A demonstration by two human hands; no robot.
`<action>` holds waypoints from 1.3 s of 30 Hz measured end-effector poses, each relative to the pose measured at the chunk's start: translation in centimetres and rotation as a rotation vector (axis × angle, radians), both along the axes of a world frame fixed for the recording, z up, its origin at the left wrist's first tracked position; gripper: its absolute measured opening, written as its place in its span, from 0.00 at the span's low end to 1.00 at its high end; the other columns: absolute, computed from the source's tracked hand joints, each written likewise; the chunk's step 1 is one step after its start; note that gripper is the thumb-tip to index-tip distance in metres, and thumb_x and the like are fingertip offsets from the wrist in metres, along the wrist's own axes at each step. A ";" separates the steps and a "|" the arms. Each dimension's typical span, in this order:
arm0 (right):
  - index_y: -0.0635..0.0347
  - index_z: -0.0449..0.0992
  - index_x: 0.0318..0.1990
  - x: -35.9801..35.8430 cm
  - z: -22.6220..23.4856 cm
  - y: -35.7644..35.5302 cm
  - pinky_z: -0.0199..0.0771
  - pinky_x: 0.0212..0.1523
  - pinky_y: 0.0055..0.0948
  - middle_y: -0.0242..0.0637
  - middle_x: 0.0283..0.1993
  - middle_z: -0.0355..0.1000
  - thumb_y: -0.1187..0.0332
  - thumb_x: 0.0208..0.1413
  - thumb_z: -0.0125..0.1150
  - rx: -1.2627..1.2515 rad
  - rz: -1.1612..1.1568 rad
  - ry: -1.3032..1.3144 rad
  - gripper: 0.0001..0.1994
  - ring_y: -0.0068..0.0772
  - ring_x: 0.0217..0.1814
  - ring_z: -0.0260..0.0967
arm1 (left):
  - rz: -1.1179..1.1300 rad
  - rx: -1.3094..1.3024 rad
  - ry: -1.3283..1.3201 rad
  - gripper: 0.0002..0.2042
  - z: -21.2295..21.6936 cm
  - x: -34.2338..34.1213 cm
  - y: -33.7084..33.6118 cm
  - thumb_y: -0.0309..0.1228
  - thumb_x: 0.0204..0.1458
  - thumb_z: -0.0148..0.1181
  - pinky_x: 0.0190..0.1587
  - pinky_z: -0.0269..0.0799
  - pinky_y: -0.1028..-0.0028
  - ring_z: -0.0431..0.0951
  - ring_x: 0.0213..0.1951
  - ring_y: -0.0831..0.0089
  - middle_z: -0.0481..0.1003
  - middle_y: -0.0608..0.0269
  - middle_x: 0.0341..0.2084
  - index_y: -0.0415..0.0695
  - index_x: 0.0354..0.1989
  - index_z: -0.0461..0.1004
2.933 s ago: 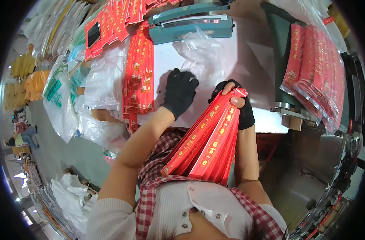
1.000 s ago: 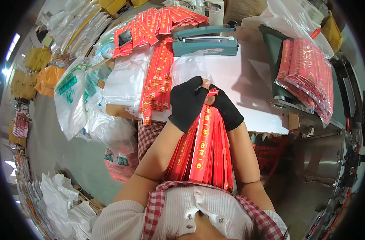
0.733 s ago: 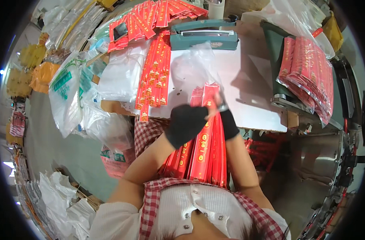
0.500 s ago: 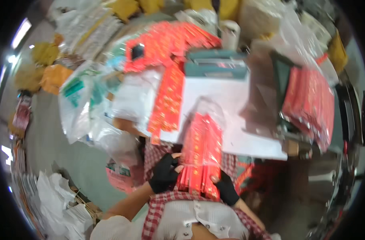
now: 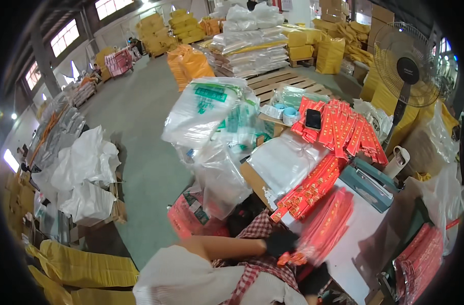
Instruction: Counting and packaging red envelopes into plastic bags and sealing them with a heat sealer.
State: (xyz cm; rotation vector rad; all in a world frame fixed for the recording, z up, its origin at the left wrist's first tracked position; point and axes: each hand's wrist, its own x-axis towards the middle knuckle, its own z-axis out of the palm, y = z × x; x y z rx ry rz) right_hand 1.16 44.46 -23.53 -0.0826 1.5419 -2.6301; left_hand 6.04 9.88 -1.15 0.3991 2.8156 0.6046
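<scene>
**Red strip bundle in a clear bag: light, floppy, slick to hold**

While the head is turning away toward the warehouse floor, both gloved hands are working low in the frame on a bundle of red strips (image 5: 321,223) sleeved in a clear plastic bag, lying on the white table (image 5: 359,244) w/ its near end at the table edge. Left hand (image 5: 282,243), in a black glove, is closing around that near end; fingers are wrapping the strip ends, though motion blur is hiding how tight. Right hand (image 5: 316,278) is sitting just below the bundle, partly cut off by the frame edge, so can't tell whether it's gripping anything.

Handling, as a judgement: strips are looking like thin paper or card, so light, bending under own weight if held at one end only. Plastic sleeve is prob. slippery vs. glove fabric. Best hold is both hands, one near each end, or pinching across the middle, keeping the stack squared.

Nearby: more red strips (image 5: 308,188) lying loose beside it, a teal sealer machine (image 5: 367,183) past the far end, a phone (image 5: 313,118) on another red stack.
</scene>
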 end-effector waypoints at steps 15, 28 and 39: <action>0.64 0.70 0.35 -9.0 50.7 -8.0 0.66 0.34 0.36 0.41 0.27 0.64 0.80 0.41 0.58 1.177 -0.286 0.924 0.11 0.36 0.31 0.66 | 0.081 0.201 0.772 0.23 29.7 -10.8 -3.2 0.30 0.45 0.64 0.36 0.77 0.64 0.81 0.31 0.57 0.79 0.51 0.30 0.45 0.53 0.75; 0.64 0.68 0.56 -6.0 46.1 -14.4 0.61 0.60 0.46 0.50 0.54 0.68 0.52 0.33 0.72 1.453 -0.248 1.499 0.40 0.51 0.59 0.65 | 0.178 0.539 0.008 0.10 29.9 -11.2 -2.3 0.22 0.49 0.51 0.19 0.68 0.76 0.71 0.15 0.79 0.72 0.64 0.14 0.39 0.33 0.80; 0.52 0.74 0.27 -8.2 44.8 -17.0 0.68 0.23 0.37 0.34 0.23 0.69 0.62 0.46 0.59 1.361 0.402 1.681 0.06 0.36 0.25 0.71 | -0.110 0.529 -0.319 0.32 25.8 -3.6 -9.0 0.35 0.46 0.73 0.49 0.70 0.70 0.74 0.46 0.71 0.74 0.59 0.49 0.43 0.60 0.68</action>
